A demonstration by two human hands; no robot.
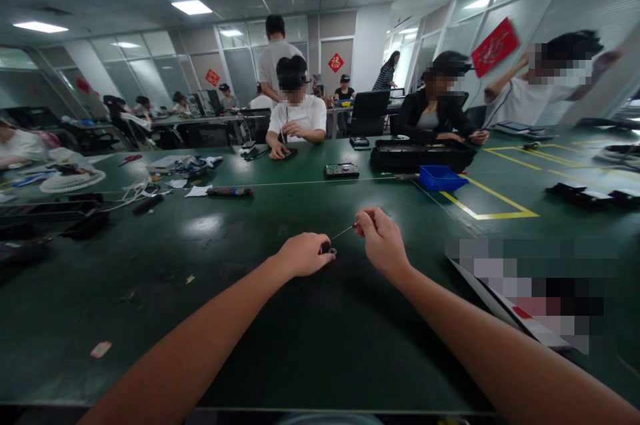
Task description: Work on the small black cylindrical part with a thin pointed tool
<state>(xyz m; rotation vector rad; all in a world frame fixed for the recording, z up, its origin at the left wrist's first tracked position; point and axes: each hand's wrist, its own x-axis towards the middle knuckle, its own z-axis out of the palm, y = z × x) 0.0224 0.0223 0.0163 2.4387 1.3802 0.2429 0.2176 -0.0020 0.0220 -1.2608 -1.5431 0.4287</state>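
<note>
I am sitting or standing at a green table point(280, 352), and both my forearms reach forward over it. Taking my two hands as the centre of the clock, my left hand point(306, 254) is on the nine o'clock side, with its fingers and thumb clamped on a small dark part point(333, 252), whose round end shows at the fingertips. My right hand point(377, 238) is on the three o'clock side; its thumb and fingers are pinched together on a thin tool point(343, 232), reddish near the grip, with a slim metal shaft which points to eight o'clock, toward the small dark part. The tip comes just beside my left fingers, but I cannot tell whether it touches the part. At twelve o'clock, well apart from my hands, lies a flat dark device point(341, 172). At two o'clock is a blue tray point(440, 180), and a long black case point(423, 157) is just behind it. At ten o'clock a dark pen-shaped tool point(227, 192) lies beside white paper point(198, 191), and farther on that side is a round white grille point(73, 180). At eight o'clock there is a small scrap point(101, 349). At eleven o'clock, across the table, a person in a white shirt point(315, 113) has both hands near a dark object point(289, 154).
</note>
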